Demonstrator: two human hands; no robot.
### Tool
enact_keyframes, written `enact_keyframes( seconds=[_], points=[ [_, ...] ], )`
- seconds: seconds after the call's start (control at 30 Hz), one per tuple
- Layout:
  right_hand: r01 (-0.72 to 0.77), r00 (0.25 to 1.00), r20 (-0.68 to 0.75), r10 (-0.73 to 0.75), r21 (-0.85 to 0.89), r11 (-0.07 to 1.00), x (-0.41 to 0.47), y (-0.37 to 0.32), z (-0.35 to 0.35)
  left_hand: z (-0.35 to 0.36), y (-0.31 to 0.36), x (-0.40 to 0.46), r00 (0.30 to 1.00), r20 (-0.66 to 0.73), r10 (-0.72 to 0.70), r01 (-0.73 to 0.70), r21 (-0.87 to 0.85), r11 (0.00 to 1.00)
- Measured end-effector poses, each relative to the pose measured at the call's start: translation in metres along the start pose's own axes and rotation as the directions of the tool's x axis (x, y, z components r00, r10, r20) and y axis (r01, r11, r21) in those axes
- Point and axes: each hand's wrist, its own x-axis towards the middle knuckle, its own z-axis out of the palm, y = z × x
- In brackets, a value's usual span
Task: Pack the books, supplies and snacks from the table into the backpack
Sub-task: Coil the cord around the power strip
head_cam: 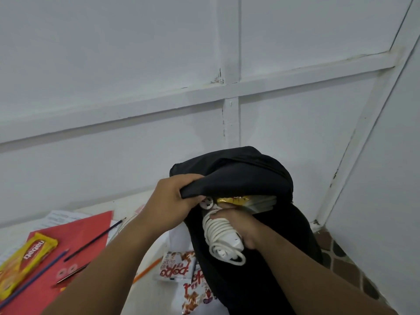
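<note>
A black backpack (261, 223) stands on the table against the white wall. My left hand (172, 198) grips its top flap and holds the mouth apart. My right hand (236, 226) grips a white power strip (223, 242) wrapped in its own cord, half inside the opening. A yellow packet (234, 199) and the edges of books (261, 204) show inside. On the table lie a red folder (86, 233), a yellow and red wafer pack (25, 258), a blue pencil (38, 271), a dark pen (95, 239), an orange pencil (147, 270) and white and red snack packets (179, 268).
White papers (61, 218) lie under the red folder at the left. Small scissors (68, 272) rest on the folder. A white paneled wall (136, 87) runs behind the table. Brown patterned floor tiles (354, 273) show at the lower right.
</note>
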Motion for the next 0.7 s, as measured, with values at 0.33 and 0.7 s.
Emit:
enact_keyframes(
  seconds=[0.33,0.7],
  points=[
    [0.016,0.965,-0.190,-0.180,-0.644,0.765,0.009,-0.007,0.023,0.012,-0.004,-0.004,0.996,-0.058,0.071,-0.074,-0.052,0.996],
    [0.165,0.894,-0.392,-0.219,-0.166,0.972,0.006,0.011,0.030,0.026,-0.021,-0.020,0.998,0.035,-0.059,0.063,-0.106,0.992]
  ],
)
